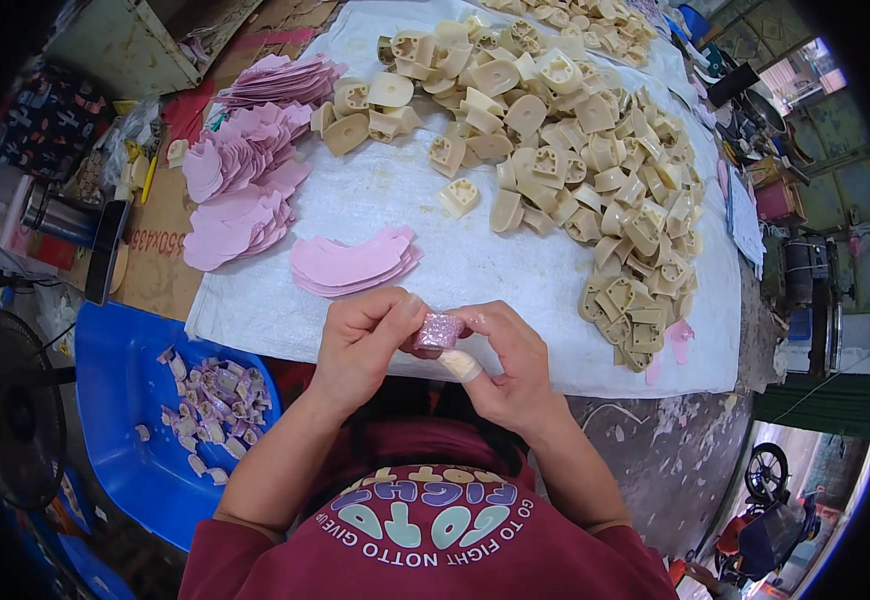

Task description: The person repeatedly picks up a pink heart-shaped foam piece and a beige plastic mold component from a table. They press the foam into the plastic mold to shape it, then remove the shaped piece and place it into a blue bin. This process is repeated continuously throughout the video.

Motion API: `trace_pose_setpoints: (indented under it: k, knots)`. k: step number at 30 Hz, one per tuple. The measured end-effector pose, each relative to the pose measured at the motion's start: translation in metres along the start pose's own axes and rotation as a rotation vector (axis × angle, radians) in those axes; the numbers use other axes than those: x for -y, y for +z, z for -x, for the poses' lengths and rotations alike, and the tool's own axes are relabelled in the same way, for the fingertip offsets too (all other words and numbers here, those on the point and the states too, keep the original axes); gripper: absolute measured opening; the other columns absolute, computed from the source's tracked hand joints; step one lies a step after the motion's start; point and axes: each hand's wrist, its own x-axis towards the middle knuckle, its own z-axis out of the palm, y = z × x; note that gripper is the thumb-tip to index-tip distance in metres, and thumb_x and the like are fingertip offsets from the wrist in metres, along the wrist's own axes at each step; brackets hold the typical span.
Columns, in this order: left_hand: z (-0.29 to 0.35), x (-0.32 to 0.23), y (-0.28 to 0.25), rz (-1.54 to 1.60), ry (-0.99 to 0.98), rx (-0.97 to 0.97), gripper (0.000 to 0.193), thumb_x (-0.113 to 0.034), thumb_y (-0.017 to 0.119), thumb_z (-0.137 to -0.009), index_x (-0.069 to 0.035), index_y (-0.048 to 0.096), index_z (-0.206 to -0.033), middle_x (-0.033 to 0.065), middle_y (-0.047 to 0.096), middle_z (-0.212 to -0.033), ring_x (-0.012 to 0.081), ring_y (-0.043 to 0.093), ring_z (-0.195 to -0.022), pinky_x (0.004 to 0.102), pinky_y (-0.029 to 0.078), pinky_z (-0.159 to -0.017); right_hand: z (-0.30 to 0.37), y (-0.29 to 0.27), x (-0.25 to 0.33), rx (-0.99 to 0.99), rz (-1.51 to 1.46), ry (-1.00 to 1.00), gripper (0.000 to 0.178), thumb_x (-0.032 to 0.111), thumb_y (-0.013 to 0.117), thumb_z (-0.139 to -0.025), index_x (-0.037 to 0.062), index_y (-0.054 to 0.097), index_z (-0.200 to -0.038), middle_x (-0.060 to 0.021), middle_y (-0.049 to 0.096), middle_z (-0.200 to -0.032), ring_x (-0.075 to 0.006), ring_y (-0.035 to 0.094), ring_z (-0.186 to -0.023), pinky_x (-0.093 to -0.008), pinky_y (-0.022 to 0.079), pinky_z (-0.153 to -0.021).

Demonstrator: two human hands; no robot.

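Observation:
At the table's near edge, both hands hold one small heel-shaped piece [439,331] wrapped in glittery pink material. My left hand [360,345] pinches its left side between thumb and fingers. On the other side my right hand [517,365] grips it; a pale wrapping [461,366] covers that thumb. The fingers hide part of the piece. Just beyond the hands lies a fanned stack of curved pink cut pieces [355,265]. A single bare beige plastic heel [459,198] rests farther off, near a large heap of beige heels [575,150].
More pink stacks [240,225] line the table's left side. Below them stands a blue tub [115,400] holding several glitter-covered pieces [217,400]. A black fan [15,410] is at far left. Papers [745,220] hang at the right edge; a motorbike [770,520] stands lower right.

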Motion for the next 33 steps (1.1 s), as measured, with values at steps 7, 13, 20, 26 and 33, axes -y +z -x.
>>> trace_pose_setpoints:
  k: [7,13,20,26,33]
  knots:
    - [0.008,0.008,-0.010,0.072,0.199,0.085,0.019,-0.005,0.055,-0.093,0.004,0.065,-0.105,0.0094,0.060,-0.091,0.0149,0.062,-0.078,0.0282,0.051,-0.073,-0.002,0.012,0.000,-0.007,-0.318,0.097,0.030,0.008,0.066,-0.083,0.0001,0.058,-0.110,-0.0131,0.063,-0.097,-0.0227,0.062,-0.084,-0.0314,0.049,-0.077]
    - [0.029,0.005,-0.037,0.082,0.152,0.012,0.019,-0.005,0.056,-0.091,0.004,0.065,-0.106,0.0102,0.061,-0.090,0.0149,0.062,-0.076,0.0270,0.051,-0.069,0.002,0.051,0.003,0.049,-0.696,0.279,0.030,0.008,0.063,-0.085,-0.0003,0.057,-0.114,-0.0130,0.063,-0.101,-0.0211,0.062,-0.087,-0.0314,0.049,-0.080]
    - [0.132,-0.060,-0.128,-0.283,-0.314,-0.330,0.016,-0.005,0.065,-0.082,0.004,0.067,-0.094,0.0085,0.059,-0.092,0.0136,0.061,-0.075,0.0256,0.049,-0.066,-0.041,0.061,0.001,0.234,-0.160,0.032,0.035,0.010,0.066,-0.082,0.0012,0.060,-0.115,-0.0141,0.064,-0.106,-0.0269,0.063,-0.096,-0.0347,0.049,-0.085]
    - [0.144,-0.063,-0.135,-1.278,-0.128,-0.692,0.035,-0.008,0.075,-0.070,0.001,0.063,-0.102,0.0098,0.059,-0.095,0.0216,0.059,-0.082,0.0308,0.047,-0.073,-0.096,0.077,-0.024,0.279,0.366,-0.065,0.015,0.011,0.069,-0.079,0.0023,0.065,-0.091,-0.0097,0.061,-0.088,-0.0281,0.059,-0.083,-0.0379,0.048,-0.074]
    - [0.041,-0.030,-0.062,-1.004,0.469,-0.305,0.026,-0.005,0.074,-0.071,-0.002,0.065,-0.095,0.0112,0.062,-0.096,0.0276,0.060,-0.086,0.0363,0.047,-0.077,-0.089,0.082,-0.038,0.207,0.319,-0.059,0.008,0.009,0.064,-0.081,0.0028,0.065,-0.086,-0.0084,0.058,-0.084,-0.0250,0.057,-0.080,-0.0347,0.047,-0.072]
